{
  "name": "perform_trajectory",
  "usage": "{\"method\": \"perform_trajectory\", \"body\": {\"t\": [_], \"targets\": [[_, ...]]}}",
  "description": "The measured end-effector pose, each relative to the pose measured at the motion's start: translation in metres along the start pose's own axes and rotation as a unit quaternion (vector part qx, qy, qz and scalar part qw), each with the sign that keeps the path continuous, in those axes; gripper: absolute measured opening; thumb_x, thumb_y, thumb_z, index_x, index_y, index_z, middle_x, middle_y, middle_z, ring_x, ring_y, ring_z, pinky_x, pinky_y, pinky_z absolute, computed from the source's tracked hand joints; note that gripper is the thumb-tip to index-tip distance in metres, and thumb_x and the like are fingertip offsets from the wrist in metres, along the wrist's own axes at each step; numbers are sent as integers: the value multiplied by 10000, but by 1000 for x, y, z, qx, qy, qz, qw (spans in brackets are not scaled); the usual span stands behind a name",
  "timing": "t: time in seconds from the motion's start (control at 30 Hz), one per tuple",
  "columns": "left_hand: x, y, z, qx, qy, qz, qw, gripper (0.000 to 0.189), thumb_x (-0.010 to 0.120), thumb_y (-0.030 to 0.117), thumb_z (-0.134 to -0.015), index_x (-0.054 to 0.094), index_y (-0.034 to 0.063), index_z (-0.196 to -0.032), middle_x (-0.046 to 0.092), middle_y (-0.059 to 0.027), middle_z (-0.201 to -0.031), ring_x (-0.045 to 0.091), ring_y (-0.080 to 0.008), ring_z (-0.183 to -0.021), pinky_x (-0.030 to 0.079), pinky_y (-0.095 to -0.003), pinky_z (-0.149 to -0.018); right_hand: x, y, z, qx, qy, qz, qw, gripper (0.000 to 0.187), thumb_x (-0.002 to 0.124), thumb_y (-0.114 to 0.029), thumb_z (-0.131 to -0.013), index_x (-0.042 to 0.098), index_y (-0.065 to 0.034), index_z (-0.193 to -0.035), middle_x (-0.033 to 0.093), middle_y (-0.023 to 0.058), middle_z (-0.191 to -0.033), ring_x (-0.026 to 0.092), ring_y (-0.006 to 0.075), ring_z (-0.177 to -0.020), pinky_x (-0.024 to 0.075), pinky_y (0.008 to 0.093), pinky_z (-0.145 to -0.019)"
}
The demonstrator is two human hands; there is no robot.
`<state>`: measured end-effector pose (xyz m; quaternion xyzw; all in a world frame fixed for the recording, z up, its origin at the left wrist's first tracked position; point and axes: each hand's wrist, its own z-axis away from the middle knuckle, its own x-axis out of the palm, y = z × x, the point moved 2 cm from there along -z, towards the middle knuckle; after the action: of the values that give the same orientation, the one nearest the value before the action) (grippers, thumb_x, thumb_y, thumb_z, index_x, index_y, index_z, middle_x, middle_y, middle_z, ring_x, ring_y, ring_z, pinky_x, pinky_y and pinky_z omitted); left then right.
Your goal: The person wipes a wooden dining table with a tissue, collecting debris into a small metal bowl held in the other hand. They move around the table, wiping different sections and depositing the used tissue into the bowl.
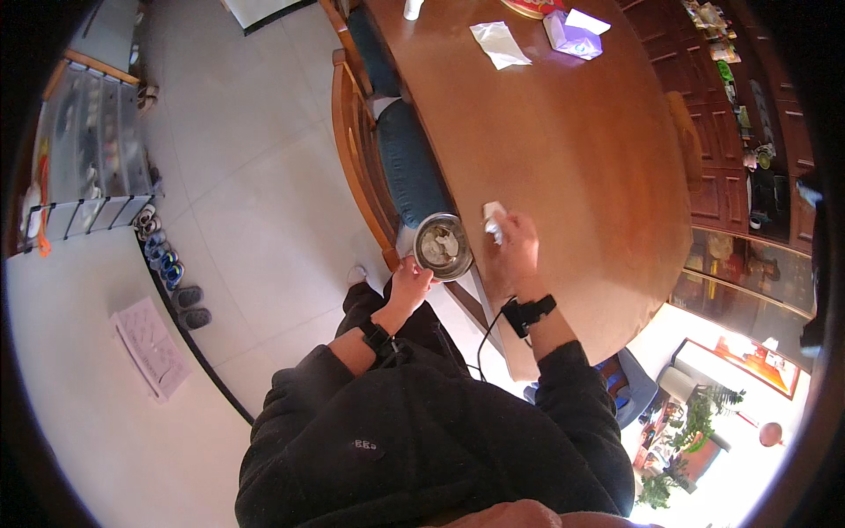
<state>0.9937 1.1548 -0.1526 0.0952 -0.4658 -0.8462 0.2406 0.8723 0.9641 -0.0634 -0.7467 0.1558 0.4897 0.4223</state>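
My left hand (410, 285) grips the near rim of a round metal bowl (462, 261), held beside the edge of the wooden table (548, 158). Pale crumpled scraps (438, 245), perhaps used tissue, lie inside the bowl. On the tabletop, just right of the bowl, my right hand (520, 247) presses a wad of white tissue (492, 221) against the wood. Its fingertips are partly hidden behind the knuckles and slightly blurred.
A wooden chair (353, 145) with a dark cushion (408, 165) stands along the table's left side. Toward the far end lie a flat tissue sheet (499, 45) and a purple tissue pack (573, 36). A dark cable (485, 343) hangs from my right wrist. Several shoes (173, 270) line the wall.
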Motion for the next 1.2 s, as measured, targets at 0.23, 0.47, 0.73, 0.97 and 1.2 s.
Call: {"method": "perform_trajectory", "body": {"t": [0.23,0.47,0.73,0.97,1.2], "targets": [[3,-9,-6,12,4,45,999,203,533,130,-768,462,-52,-824,545,-135,-647,610,-212,-519,473,-321,-458,-10,-49,16,-64,-153,-19,986,343,569,15,-694,643,-140,-990,577,119,-886,574,284,-823,482,360,-706],[1,1,7,4,0,22,1000,199,531,133,-761,448,-45,-789,551,-126,-606,627,-215,-555,477,-312,-476,-66,69,-16,149,99,113,977,235,555,-51,-764,665,-117,-960,577,145,-857,572,298,-781,473,355,-672],[2,14,16,-6,-22,-4,1000,178,529,122,-766,446,-34,-791,560,-110,-621,634,-208,-581,468,-299,-479,-8,-4,42,-16,68,79,994,195,584,-92,-738,636,-71,-925,563,133,-837,558,294,-763,480,376,-656],[1,15,14,-23,-21,-8,999,154,519,112,-767,477,-33,-802,569,-90,-601,610,-169,-552,457,-281,-470,-14,-44,48,7,-30,-76,997,198,550,-25,-754,658,-105,-900,561,126,-785,568,289,-744,471,372,-637],[2,21,21,-16,-45,40,998,164,518,106,-778,496,-40,-851,598,-88,-673,595,-147,-576,454,-263,-490,-36,69,-67,104,96,56,988,149,504,-134,-809,635,-68,-834,573,166,-828,563,328,-763,469,407,-654]]}}
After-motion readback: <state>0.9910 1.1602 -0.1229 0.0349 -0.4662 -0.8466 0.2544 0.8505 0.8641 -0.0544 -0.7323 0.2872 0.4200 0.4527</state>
